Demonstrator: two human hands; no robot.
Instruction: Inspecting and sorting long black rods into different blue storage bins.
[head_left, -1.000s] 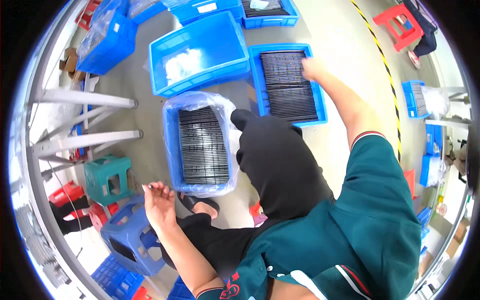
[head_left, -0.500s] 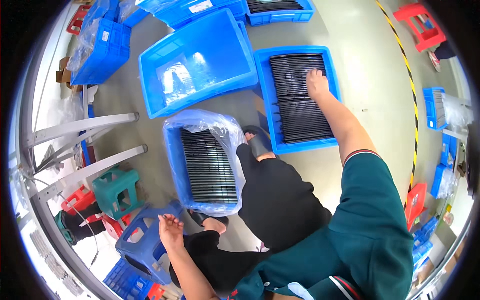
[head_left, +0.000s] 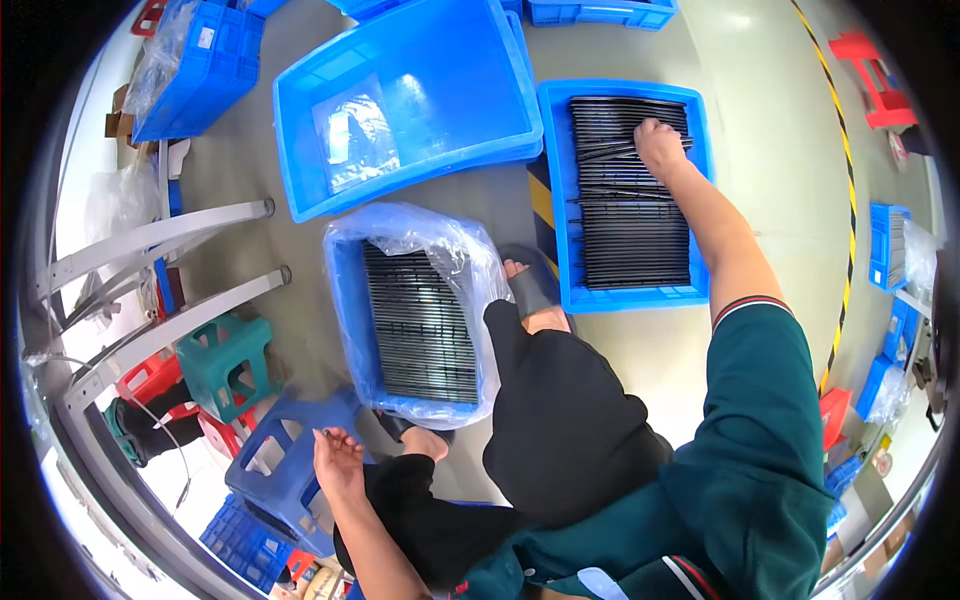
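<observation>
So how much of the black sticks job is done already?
Done: the plastic-lined blue bin by the feet already holds a neat layer of black strips. In hand: the right hand rests on the black strips in the far blue tray, some lying crooked near the fingers. The left hand is open above a blue stool. Left: that tray looks full.

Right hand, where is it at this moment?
In the head view, the right hand is up right, resting on the black strips in the unlined blue crate, right of the big empty crate.
</observation>
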